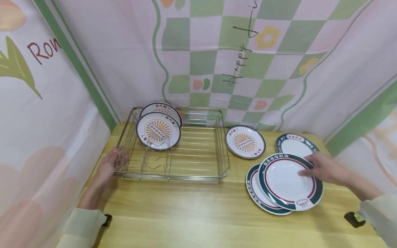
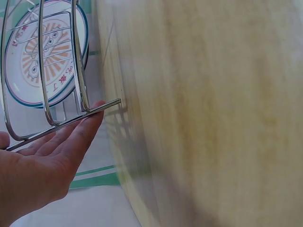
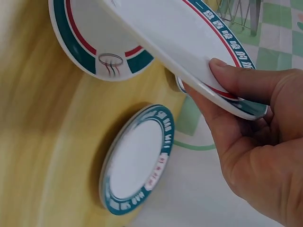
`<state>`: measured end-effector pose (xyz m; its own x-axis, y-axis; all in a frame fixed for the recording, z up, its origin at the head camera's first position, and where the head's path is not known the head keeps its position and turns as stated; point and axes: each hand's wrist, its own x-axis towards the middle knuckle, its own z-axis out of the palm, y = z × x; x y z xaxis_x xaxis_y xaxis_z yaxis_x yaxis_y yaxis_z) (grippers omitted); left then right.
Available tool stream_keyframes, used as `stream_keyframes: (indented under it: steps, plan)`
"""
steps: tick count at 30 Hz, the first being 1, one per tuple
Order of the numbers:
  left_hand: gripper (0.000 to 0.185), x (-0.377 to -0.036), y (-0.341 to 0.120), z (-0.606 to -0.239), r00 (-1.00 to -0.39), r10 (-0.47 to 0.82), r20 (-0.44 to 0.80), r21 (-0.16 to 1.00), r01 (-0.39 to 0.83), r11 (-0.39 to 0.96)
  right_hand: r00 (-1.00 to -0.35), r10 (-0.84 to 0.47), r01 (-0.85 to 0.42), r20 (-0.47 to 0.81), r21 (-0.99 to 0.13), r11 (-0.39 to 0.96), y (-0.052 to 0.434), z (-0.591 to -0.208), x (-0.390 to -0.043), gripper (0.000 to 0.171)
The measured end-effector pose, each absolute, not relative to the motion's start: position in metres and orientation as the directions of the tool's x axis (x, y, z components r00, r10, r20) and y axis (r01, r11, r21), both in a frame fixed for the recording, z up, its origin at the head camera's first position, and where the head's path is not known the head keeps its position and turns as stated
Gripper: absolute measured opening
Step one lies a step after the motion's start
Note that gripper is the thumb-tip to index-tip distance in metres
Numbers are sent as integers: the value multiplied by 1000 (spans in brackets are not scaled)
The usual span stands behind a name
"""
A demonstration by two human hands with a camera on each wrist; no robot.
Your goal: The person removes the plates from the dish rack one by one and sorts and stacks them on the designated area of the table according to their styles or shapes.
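wood-grain table point(image 1: 192, 213), left fingers point(image 2: 87, 132) around a wire rack's edge point(image 1: 186, 177), right fingers point(image 3: 220, 122) in a pinch on a green-rimmed plate point(image 1: 286, 182)

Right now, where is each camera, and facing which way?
Head: on the head, facing forward and down at the rack and held plate; left hand, right hand and sleeves show.
Left wrist: on that wrist, facing the rack; that hand shows.
Right wrist: on that wrist, facing the held plate; that hand shows.
Head and right wrist share the held plate.
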<state>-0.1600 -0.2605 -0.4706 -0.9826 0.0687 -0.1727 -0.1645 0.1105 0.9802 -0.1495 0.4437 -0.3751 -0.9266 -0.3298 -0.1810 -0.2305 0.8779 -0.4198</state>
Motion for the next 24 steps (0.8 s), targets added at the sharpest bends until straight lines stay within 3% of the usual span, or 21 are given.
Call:
stream_keyframes:
  steps: [6, 11, 20, 24]
  plan:
    - [68, -162, -260, -470, -982, 75, -176, 980, -167, 111, -940, -281, -177, -194, -430, 886, 447, -388, -142, 20]
    - [68, -162, -262, -471, -983, 70, -172, 980, -163, 112, -930, -280, -124, -238, -514, 849, 449, -399, -140, 16]
    - [69, -161, -261, -471, -983, 70, -168, 981, -160, 111, -923, -171, 51, -344, -551, 833, 453, -419, -140, 17]
    - [68, -161, -261, -470, -983, 67, -174, 979, -165, 124, -920, -147, 103, -364, -584, 805, 454, -424, -140, 36]
